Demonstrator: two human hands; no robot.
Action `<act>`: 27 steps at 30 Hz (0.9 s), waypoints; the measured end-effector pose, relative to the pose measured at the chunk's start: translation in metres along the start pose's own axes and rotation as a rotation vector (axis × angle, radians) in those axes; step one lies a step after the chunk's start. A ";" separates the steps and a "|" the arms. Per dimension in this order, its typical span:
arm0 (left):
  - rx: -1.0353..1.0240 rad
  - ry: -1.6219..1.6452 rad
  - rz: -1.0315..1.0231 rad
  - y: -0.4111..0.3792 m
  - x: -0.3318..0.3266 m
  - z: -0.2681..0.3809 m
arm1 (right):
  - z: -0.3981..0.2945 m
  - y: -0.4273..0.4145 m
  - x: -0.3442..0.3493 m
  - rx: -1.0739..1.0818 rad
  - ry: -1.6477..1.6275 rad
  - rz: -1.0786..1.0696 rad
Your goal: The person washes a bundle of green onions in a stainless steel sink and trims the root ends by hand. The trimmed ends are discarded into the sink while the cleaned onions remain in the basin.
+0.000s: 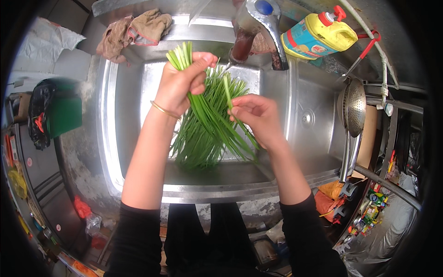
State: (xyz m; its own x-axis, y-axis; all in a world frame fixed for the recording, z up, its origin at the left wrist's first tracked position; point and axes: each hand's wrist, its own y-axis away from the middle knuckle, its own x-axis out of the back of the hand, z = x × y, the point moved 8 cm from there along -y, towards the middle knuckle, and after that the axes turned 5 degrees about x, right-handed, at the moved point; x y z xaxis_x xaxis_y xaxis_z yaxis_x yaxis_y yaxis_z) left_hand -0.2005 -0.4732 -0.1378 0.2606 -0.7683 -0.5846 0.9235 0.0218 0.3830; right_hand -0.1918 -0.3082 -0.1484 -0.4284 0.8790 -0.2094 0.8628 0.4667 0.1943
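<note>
My left hand [187, 78] is closed around a bunch of green chives [204, 109], its pale cut ends sticking up above the fist and the long leaves hanging down to the right. Between the thumb and fingers of my right hand [254, 116], a separate stalk [227, 90] is pinched, pale end up. Below both hands a larger heap of the same leaves [197, 149] lies in a stainless steel sink basin [129, 104]. A metal faucet [242, 45] reaches over the basin from the back.
Brown cloths [148, 27] lie on the back left rim. A yellow pump jug [316, 36] stands at the back right. Metal strainers [354, 107] hang beyond the second basin [308, 138]. A green container [65, 116] with a black bag is at the left.
</note>
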 end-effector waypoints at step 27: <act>0.089 -0.262 0.068 0.002 0.026 -0.005 | -0.013 -0.051 -0.028 -0.039 0.084 -0.061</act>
State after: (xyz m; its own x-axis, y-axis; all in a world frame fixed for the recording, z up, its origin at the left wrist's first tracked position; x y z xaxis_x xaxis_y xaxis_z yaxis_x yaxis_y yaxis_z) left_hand -0.1902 -0.4894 -0.1557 0.2289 -0.9065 -0.3548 0.8748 0.0317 0.4835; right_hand -0.2275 -0.3558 -0.1396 -0.5022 0.8531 -0.1416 0.8241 0.5217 0.2206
